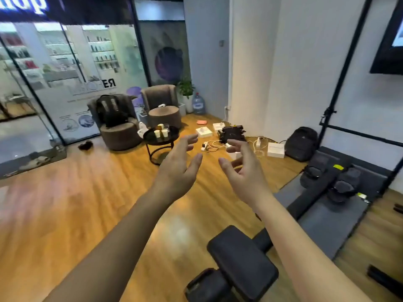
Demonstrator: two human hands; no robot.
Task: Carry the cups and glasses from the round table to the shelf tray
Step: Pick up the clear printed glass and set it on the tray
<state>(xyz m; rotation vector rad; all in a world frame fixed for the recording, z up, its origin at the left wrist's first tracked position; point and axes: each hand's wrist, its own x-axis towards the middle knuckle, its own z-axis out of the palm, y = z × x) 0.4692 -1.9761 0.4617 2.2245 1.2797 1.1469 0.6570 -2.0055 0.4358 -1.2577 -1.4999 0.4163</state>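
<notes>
A black padded exercise bench point(242, 261) sits near on the right, with a gym mat point(327, 219) beyond it. Boxes and tangled cables point(218, 144) lie on the far floor beside a black backpack point(301, 143). The wooden floor point(76, 203) runs to two brown armchairs point(117, 125) by a glass wall. Between them and the viewer stands the round black worktop point(161, 136), carrying the paper cups point(160, 132) and glasses. Left hand point(176, 166) and right hand point(244, 173) reach forward in mid-air, each grip apart and holding nothing.
</notes>
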